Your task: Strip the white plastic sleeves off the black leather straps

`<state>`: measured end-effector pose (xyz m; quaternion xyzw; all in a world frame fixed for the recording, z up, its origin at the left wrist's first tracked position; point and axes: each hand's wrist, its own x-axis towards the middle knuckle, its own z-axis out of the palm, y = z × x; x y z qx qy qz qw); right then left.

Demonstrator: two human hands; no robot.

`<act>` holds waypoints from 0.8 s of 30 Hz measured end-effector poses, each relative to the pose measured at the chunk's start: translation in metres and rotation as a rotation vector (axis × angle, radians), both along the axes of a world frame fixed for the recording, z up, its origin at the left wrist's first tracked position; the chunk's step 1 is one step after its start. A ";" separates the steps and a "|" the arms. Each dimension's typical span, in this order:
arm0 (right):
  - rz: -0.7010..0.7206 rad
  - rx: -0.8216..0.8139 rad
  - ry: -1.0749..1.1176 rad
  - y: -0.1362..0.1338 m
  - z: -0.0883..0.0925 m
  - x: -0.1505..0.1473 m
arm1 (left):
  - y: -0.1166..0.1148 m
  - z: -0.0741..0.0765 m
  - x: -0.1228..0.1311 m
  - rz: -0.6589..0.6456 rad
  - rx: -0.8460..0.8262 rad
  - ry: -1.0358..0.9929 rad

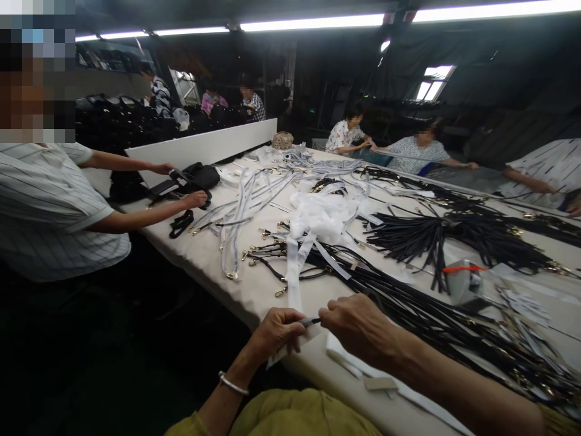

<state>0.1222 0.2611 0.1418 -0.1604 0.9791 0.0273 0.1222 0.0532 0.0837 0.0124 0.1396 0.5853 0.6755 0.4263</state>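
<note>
Near the table's front edge, my left hand [278, 332] pinches a thin dark strap [312, 321] together with a pale strip. My right hand [345, 321] is closed on the strap's other end, just to the right. A heap of white translucent strips [318, 215] lies beyond my hands, with one long tail [294, 272] reaching down toward them. Black straps [385, 284] with gold clasps run beside it to the right. A bracelet circles my left wrist.
A person in a striped shirt [49, 206] handles a black bag [202, 177] at the left. Grey-white straps [238, 212], a bundle of black straps [408, 239] and a tape roll [465, 284] lie on the table [204, 260]. Several people sit farther back.
</note>
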 end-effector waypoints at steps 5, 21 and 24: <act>-0.207 -0.340 -0.173 0.024 -0.003 -0.011 | -0.001 -0.001 0.003 0.126 -0.044 0.408; -0.330 -0.588 -0.281 0.048 -0.009 -0.005 | 0.010 0.002 0.003 -0.004 0.031 0.161; -0.304 -0.547 -0.186 0.042 -0.012 -0.008 | 0.022 0.005 0.004 -0.019 0.044 0.128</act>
